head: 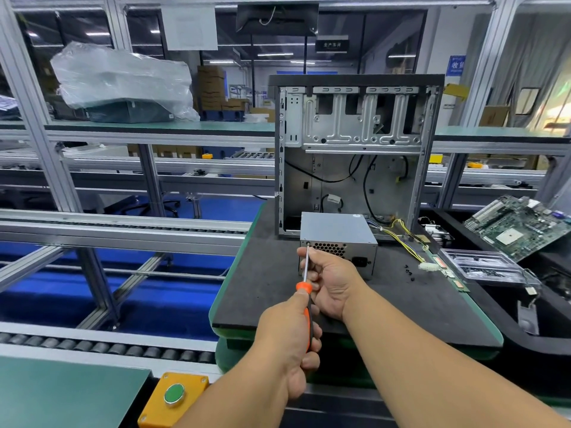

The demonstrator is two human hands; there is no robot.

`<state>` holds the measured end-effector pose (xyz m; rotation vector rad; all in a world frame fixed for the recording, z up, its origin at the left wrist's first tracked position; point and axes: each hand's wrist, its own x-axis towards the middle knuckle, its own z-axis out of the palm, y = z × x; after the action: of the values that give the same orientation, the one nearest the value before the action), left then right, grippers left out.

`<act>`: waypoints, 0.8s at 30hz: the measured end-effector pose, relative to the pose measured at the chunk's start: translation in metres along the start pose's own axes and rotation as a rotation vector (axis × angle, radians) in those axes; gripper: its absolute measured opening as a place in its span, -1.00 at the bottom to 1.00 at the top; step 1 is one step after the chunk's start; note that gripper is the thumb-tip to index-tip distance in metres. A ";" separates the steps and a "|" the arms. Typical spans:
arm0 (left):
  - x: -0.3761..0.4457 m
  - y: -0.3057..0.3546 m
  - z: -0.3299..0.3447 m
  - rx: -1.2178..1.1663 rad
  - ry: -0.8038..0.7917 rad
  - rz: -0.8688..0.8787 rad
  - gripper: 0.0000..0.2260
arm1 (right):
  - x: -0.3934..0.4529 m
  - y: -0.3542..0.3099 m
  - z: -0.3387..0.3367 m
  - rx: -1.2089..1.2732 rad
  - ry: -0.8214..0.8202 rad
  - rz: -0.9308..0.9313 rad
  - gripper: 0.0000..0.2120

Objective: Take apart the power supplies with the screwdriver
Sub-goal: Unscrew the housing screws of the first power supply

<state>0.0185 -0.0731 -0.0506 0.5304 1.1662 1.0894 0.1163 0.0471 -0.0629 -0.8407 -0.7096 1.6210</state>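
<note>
Squarely on the dark, matte foam-like work mat (265, 273) sits a boxy grey sheet-metal power supply (336, 233), its near face punched with a honeycomb vent beside a black socket, close to the mat's far edge and just in front of an open, upright steel computer case (355, 143). A bundle of yellow and black wires (404, 239) trails from the supply toward the mat's right edge, ending in a white plug, with a few small black screws (409, 271) lying near it. The left hand (290, 341), arm stretched forward, is clenched round the orange-and-black handle of the screwdriver (306, 291); its thin bright shaft rises to a screw at the supply's upper-left corner. The right hand (330, 279) reaches in from the right, fingers curled and pinching the shaft just below the tip, resting against the supply's near face. Beyond the mat's right edge, a green circuit board (519, 227) lies tilted in a black tray (463, 223), beside a clear plastic tray (482, 264).
</note>
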 end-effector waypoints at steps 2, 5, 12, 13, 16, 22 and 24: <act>-0.001 0.002 0.000 -0.014 -0.009 -0.012 -0.67 | 0.001 0.000 -0.001 -0.004 -0.002 0.005 -0.78; -0.006 0.008 0.004 -0.083 -0.031 -0.054 -0.69 | 0.001 0.000 0.000 0.001 0.000 0.012 -0.76; -0.011 0.015 0.002 -0.141 -0.101 -0.159 -0.69 | 0.000 -0.001 0.001 0.002 0.005 0.015 -0.74; -0.011 0.015 0.001 -0.137 -0.096 -0.161 -0.68 | 0.000 -0.001 0.002 -0.001 0.008 0.016 -0.74; -0.009 0.015 0.000 -0.130 -0.081 -0.152 -0.66 | -0.002 -0.001 0.004 0.000 0.011 0.018 -0.74; -0.007 0.018 -0.002 -0.126 -0.107 -0.189 -0.67 | -0.003 -0.002 0.005 -0.010 0.019 0.012 -0.75; -0.006 0.019 -0.003 -0.124 -0.113 -0.202 -0.66 | -0.003 -0.002 0.005 -0.014 0.016 0.012 -0.75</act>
<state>0.0082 -0.0710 -0.0339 0.3642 1.0229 0.9385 0.1141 0.0440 -0.0579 -0.8684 -0.7063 1.6201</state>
